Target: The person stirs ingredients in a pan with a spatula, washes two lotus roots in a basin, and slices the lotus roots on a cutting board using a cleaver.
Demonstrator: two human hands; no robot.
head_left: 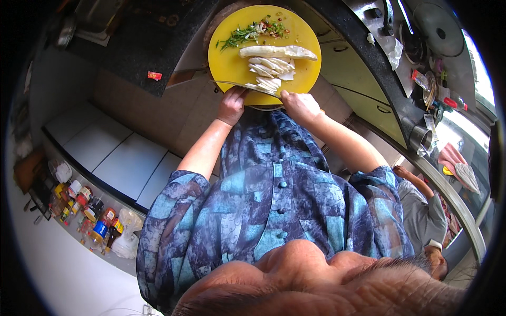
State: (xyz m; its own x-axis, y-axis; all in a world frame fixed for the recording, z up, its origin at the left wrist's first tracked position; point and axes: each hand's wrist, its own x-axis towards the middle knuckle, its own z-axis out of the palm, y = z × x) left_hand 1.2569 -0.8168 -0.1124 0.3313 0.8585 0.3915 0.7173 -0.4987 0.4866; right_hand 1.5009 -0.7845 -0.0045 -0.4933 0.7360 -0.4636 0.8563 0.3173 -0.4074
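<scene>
A round yellow cutting board (pixel 225 75) lies before me. My right hand (pixel 302 106) grips a kitchen knife at the board's near right edge. The thin knife blade (pixel 225 82) shows almost edge-on and reaches left across the board's near side. My left hand (pixel 232 104) has its bent fingers against the near side of the blade; whether they pinch anything is hidden. Just beyond the blade lie white vegetable slices (pixel 269 84), with more overlapping slices (pixel 272 66) behind them. A long, pale peeled vegetable (pixel 276 51) rests across the board. Farthest away is a pile of chopped greens and red bits (pixel 255 31).
A dark countertop (pixel 130 51) at left holds a small red packet (pixel 154 76). Cabinets (pixel 355 83) and a stove counter with a glass lid (pixel 438 29) stand right. Bottles and jars (pixel 101 229) line a lower-left shelf. Another person (pixel 421 213) is at lower right.
</scene>
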